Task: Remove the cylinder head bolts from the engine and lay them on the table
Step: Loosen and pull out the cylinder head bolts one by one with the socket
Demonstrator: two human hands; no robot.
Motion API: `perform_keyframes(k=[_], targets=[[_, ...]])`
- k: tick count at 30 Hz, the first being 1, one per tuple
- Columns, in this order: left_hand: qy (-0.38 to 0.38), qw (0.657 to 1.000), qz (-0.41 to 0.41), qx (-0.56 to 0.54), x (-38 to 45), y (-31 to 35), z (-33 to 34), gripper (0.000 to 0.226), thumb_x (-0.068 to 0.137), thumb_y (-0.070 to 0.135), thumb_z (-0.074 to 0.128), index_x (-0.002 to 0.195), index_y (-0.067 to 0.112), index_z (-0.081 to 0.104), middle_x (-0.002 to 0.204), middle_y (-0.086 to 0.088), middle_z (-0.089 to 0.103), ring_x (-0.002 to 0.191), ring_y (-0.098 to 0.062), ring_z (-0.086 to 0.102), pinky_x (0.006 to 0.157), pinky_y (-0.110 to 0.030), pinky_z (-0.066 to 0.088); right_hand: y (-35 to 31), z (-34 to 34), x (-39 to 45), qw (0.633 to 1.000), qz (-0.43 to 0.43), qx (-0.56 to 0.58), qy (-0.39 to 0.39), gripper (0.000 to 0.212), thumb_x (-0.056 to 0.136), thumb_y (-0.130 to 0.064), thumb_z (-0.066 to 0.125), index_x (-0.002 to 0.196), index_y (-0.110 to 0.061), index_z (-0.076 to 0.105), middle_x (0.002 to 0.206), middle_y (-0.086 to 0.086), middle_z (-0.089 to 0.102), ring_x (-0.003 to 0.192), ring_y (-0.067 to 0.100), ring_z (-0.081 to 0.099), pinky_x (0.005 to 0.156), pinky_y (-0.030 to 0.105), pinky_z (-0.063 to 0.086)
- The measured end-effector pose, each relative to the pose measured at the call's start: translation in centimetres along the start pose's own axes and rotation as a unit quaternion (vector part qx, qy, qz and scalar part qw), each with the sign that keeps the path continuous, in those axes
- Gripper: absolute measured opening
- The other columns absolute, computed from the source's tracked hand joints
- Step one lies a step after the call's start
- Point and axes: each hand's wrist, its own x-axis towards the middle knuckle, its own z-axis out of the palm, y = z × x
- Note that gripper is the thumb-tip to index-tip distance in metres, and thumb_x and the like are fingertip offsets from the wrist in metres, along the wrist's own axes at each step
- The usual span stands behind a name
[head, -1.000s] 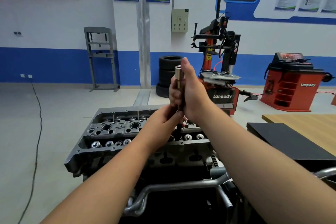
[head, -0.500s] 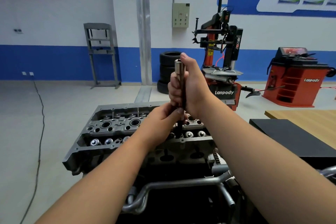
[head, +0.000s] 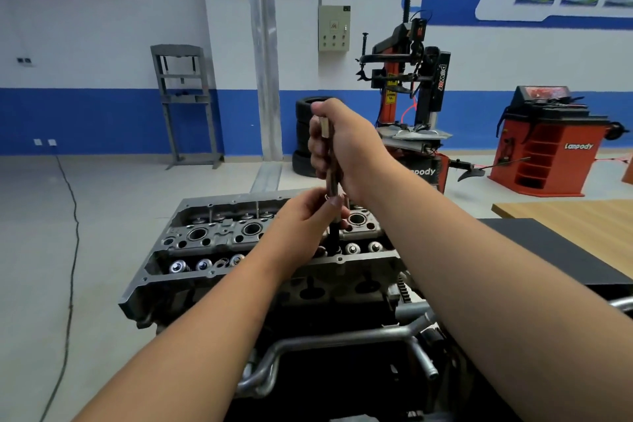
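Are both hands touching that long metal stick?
Touching. The head view shows the right hand wrapped round the long metal tool, the left hand pinching it lower.

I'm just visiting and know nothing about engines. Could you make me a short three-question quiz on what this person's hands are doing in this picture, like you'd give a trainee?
1. True or false: the right hand grips the upper part of an upright metal tool above the engine.
2. Where does the left hand hold the tool?
A. at its very top
B. low on the shaft, under the right hand
C. nowhere; it rests on the table
3. Fill in: the wooden table with the black mat lies to the person's ____.

Key: 1 true; 2 B; 3 right.
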Motion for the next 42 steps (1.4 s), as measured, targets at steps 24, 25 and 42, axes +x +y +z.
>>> perform_keyframes(k=[24, 25, 42], targets=[[-0.03, 0.999, 0.003, -0.026, 0.2, -0.4, -0.4, 0.02, 0.096, 0.056, 0.061, 0.099, 0.038, 0.069, 0.096, 0.003, 0.074, 0.088, -0.024, 0.067, 0.088, -0.052, 0.055, 0.5, 0.2, 0.2, 0.999, -0.029, 0.008, -0.015, 0.041, 0.092, -0.031, 0.046, 0.053, -0.02, 0.043, 0.047, -0.004, 0.033, 0.043, 0.015, 0.025, 0.045, 0.026, 0.027], [-0.036, 0.999, 0.003, -0.027, 0.1, -0.4, -0.5, 0.019, 0.097, 0.055, 0.056, 0.099, 0.041, 0.07, 0.098, 0.004, 0.074, 0.089, -0.019, 0.066, 0.084, -0.045, 0.052, 0.1, -0.3, 0.4, 0.997, 0.001, 0.019, -0.069, 0.043, 0.093, -0.032, 0.046, 0.052, -0.02, 0.042, 0.047, -0.003, 0.03, 0.044, 0.015, 0.021, 0.044, 0.024, 0.025], [-0.034, 0.999, -0.006, -0.034, 0.1, -0.7, -0.5, 0.022, 0.109, 0.042, 0.049, 0.118, 0.038, 0.069, 0.107, 0.012, 0.077, 0.094, -0.009, 0.069, 0.078, -0.035, 0.045, -0.5, -1.5, -0.1, 0.996, 0.013, 0.058, -0.072, 0.042, 0.095, -0.03, 0.046, 0.055, -0.019, 0.04, 0.047, -0.003, 0.027, 0.047, 0.016, 0.019, 0.051, 0.03, 0.019]])
